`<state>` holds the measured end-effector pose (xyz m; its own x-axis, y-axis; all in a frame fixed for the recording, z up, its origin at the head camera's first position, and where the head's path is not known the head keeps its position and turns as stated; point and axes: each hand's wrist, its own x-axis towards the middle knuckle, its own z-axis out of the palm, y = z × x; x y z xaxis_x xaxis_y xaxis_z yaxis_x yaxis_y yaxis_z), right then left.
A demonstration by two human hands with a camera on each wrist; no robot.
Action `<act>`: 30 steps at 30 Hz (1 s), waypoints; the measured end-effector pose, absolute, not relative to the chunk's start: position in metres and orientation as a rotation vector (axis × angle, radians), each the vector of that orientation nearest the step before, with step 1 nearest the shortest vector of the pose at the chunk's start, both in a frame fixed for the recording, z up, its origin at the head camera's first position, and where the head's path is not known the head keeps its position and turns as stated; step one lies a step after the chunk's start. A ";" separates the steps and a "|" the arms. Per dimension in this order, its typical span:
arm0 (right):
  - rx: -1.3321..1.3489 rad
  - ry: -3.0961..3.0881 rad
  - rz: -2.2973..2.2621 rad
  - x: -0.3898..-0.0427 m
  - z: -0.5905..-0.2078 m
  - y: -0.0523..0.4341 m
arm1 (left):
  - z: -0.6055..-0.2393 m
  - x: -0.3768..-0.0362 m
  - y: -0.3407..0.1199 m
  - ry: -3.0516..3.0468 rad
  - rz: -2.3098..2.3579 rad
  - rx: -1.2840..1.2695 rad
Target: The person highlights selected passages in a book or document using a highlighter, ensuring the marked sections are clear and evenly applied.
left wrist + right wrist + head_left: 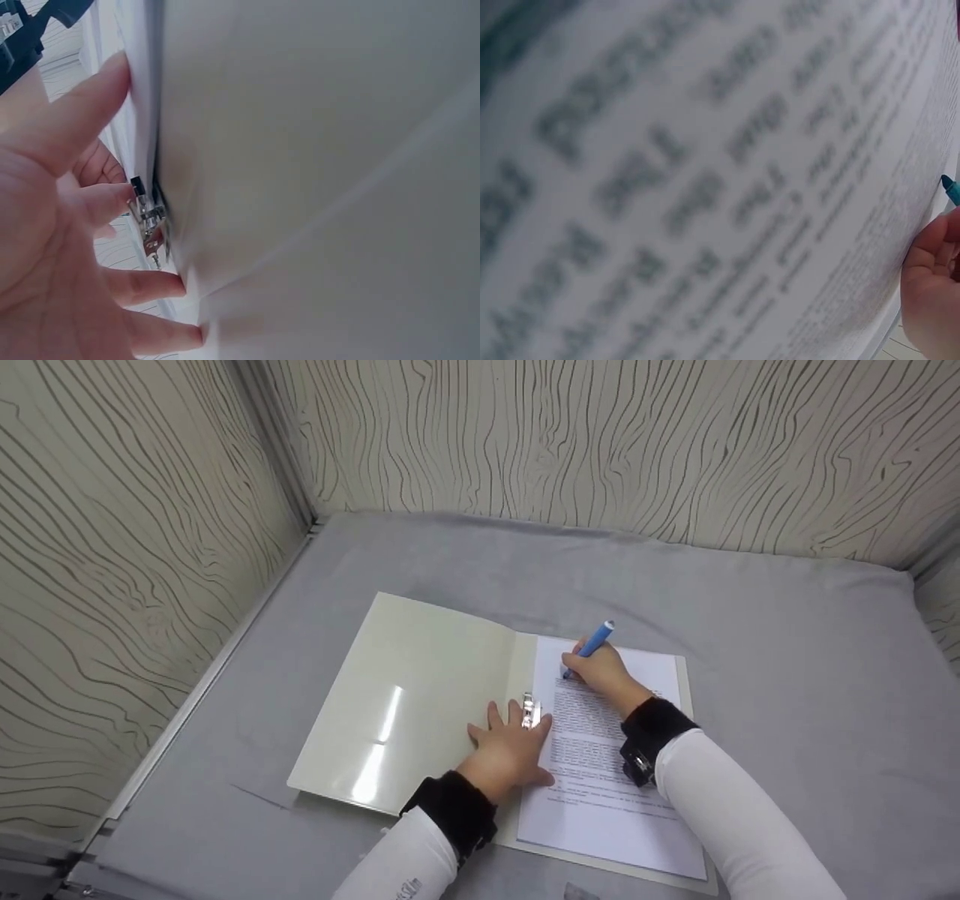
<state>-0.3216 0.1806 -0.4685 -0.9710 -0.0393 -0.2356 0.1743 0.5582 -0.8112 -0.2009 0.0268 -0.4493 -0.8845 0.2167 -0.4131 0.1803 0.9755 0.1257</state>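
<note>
A white folder (420, 675) lies spread on the cloth, with printed sheets (607, 840) on its right side and a metal clip (531, 697) near its spine. My right hand (609, 675) grips a blue marker (598, 637), its tip at the start of the top line of text. In the right wrist view, the marker's dark tip (948, 182) shows close to the page. Fingers spread, my left hand (504, 754) rests across the spine and the sheets' left edge, around the clip. The left wrist view shows its fingertips (196, 335) touching the folder.
Grey cloth (810, 682) covers the table under the folder. Patterned panels (600, 442) stand at the back and left, with a metal rail (202, 690) along the left edge. Black wrist bands (454, 814) sit over white sleeves on both arms.
</note>
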 end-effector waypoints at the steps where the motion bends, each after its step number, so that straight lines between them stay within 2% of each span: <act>1: 0.110 2.564 -1.370 -0.321 -0.469 0.181 | -0.450 -0.201 0.027 2.684 0.116 0.284; 30: 0.041 2.626 -1.262 -0.322 -0.464 0.178 | -0.450 -0.201 0.026 2.683 0.114 0.289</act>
